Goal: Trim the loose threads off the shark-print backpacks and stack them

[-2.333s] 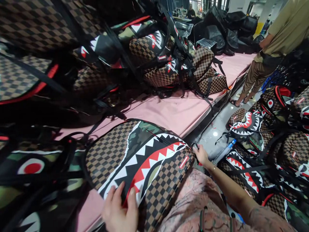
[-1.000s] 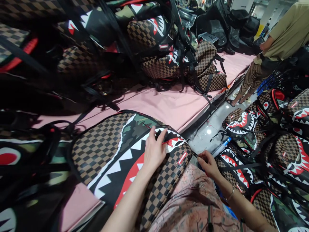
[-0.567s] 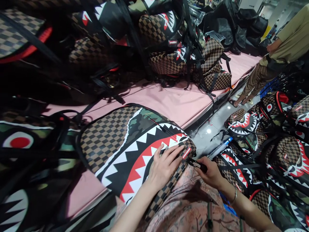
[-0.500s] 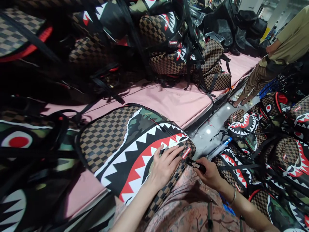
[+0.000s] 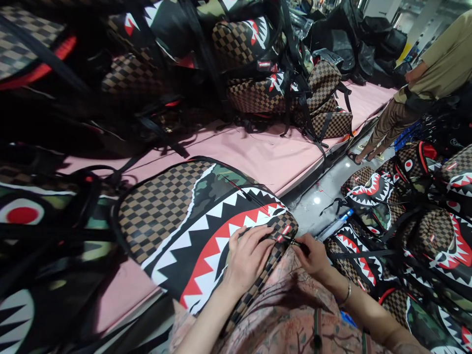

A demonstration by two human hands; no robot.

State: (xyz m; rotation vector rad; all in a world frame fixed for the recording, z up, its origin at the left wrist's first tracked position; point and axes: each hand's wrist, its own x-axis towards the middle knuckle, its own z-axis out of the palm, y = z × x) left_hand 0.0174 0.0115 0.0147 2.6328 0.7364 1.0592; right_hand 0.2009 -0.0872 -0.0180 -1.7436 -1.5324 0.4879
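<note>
A backpack [image 5: 167, 199] with a brown-and-black check, a camouflage patch and a red-and-white shark mouth lies in front of me. My left hand [image 5: 246, 260] rests flat on its front, fingers stretched out over the shark mouth. At the backpack's near right corner, my right hand [image 5: 311, 255] is closed around small dark thread snips [image 5: 291, 241]. Their tip points at the checked edge beside a small red-and-white label [image 5: 283, 232]. Most of the snips is hidden by the fingers, so whether the blades touch the bag I cannot tell.
The backpack lies on a pink-topped table [image 5: 236, 147]. Similar bags [image 5: 254, 96] are piled along its back, and another bag [image 5: 25, 211] lies at the left. More bags [image 5: 368, 255] cover the floor at right. A person [image 5: 442, 69] stands farther off beside the table.
My right hand has moved slightly left and up with the snips, bringing their tip onto the corner near the label. The left hand has stayed almost in place on the bag.
</note>
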